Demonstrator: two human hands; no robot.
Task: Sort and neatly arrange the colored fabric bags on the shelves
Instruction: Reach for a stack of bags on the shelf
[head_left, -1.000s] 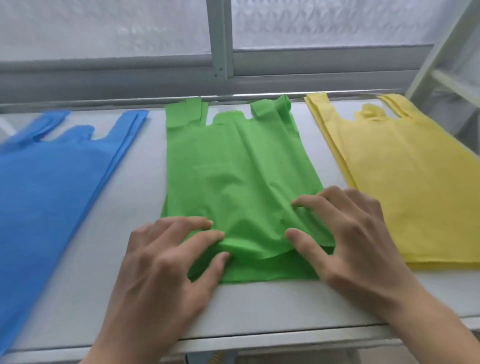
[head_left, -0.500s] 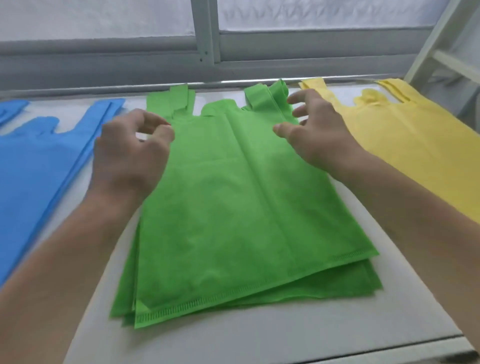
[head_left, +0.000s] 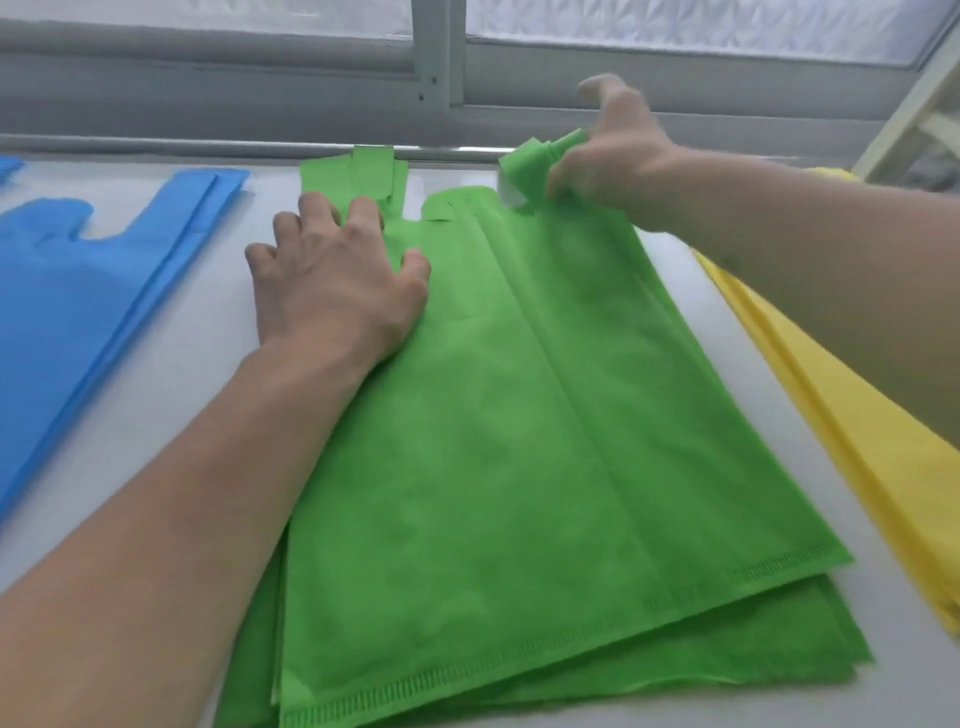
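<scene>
1. The step in hand is judged to be the squaring-up of the green bags (head_left: 519, 441), a stack laid flat in the middle of the white shelf (head_left: 182, 332), with the handles toward the window and the stitched bottom hems toward the near edge.
2. The stack's left shoulder is pressed down by the left hand (head_left: 332, 280); the fingers are spread and mostly flat, and nothing is gripped by them.
3. The right-hand handle (head_left: 524, 169) of the stack is pinched and lifted off the shelf by the right hand (head_left: 608, 150), whose fingers are curled round it.
4. The layers are seen to be fanned at the bottom, the lower hems being skewed out to the right of the top one, so the pile is judged not yet neat.
5. For the next move, the raised handle would need to be laid back flat in line with its partner, and the lower layers drawn under the top bag while the stack is held against sliding.
6. The blue bags (head_left: 78, 312) are laid to the left and the yellow bags (head_left: 852, 441) to the right, each apart from the green pile.
7. Behind the shelf a grey window frame (head_left: 436, 78) with frosted panes is seen, and a pale upright (head_left: 914, 114) at far right.
</scene>
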